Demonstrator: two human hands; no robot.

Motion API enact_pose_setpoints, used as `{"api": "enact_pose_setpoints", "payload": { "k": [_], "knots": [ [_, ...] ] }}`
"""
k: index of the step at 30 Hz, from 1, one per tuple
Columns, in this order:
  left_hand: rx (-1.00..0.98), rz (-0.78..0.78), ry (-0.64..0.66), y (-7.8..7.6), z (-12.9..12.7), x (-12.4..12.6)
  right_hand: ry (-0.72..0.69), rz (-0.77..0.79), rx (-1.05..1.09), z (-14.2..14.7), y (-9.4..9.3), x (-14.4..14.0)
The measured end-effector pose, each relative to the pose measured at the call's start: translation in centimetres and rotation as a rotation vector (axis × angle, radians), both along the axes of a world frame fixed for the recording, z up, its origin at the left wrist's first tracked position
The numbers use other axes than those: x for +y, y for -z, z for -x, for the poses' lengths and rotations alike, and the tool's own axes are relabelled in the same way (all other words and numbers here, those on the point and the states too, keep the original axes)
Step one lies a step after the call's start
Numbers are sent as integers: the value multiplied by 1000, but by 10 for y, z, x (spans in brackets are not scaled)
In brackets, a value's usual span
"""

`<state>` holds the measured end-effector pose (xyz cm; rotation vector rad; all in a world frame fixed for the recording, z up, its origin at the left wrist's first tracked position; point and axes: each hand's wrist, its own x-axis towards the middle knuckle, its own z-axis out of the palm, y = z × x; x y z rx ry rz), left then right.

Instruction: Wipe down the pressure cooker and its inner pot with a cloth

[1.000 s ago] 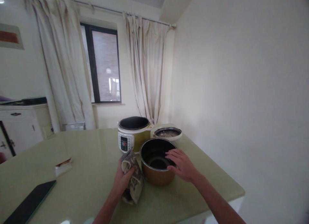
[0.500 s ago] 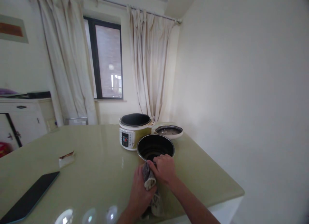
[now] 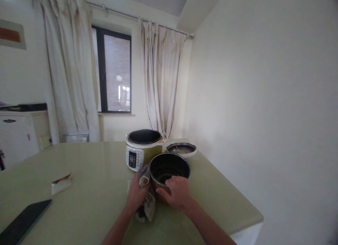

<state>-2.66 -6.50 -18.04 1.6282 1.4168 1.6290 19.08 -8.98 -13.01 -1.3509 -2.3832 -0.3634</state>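
Note:
A dark-lined inner pot (image 3: 161, 167) with a brownish outside stands on the green table, its opening facing up. My right hand (image 3: 178, 193) grips the near rim, fingers curled over the edge and thumb along the outer wall. Bunched in my left hand (image 3: 136, 196) is a patterned grey and cream cloth (image 3: 150, 204), held beside the pot's left wall. Its lower end hangs below my fingers. Just behind the pot, the white and green electric cooker (image 3: 152, 152) has its top uncovered. A round lid (image 3: 190, 153) lies with its inner side up at the back right.
A dark flat slab (image 3: 25, 220) and a small white packet (image 3: 61, 186) lie on the left of the green table (image 3: 97, 181). The table's right edge runs close to the bare wall. A white cabinet (image 3: 17, 135) stands at far left.
My left hand has moved left with the cloth, away from my right hand to the pot's left side. My right hand has moved onto the pot's rim. The view has tilted up slightly.

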Motion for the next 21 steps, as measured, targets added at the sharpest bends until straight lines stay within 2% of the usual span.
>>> {"api": "enact_pose_setpoints", "payload": {
  "k": [3, 7, 10, 13, 15, 17, 18, 19, 21],
  "knots": [
    [-52, -25, 45, -3, 10, 2, -110, -12, -1, -22, 2, 5],
    [-46, 44, 21, 2, 22, -3, -234, 48, -73, -47, -17, 4],
    [-57, 79, 19, 2, 22, -12, -193, 98, -87, -37, -30, -6],
    [-112, 41, -88, -10, 17, -27, -116, 160, -19, -12, -32, -21],
    [-152, -27, -214, -25, 8, -40, -146, 230, 102, 2, -30, -28],
    [-180, -107, -312, -41, -6, -53, -263, 312, 346, 10, -33, -30],
    [-184, -137, -317, -49, -16, -59, -345, 356, 499, 12, -36, -29],
    [-172, -150, -269, -56, -26, -62, -431, 402, 652, 13, -41, -26],
    [-100, -135, -75, -68, -44, -63, -573, 491, 916, 11, -51, -19]
  ]
}}
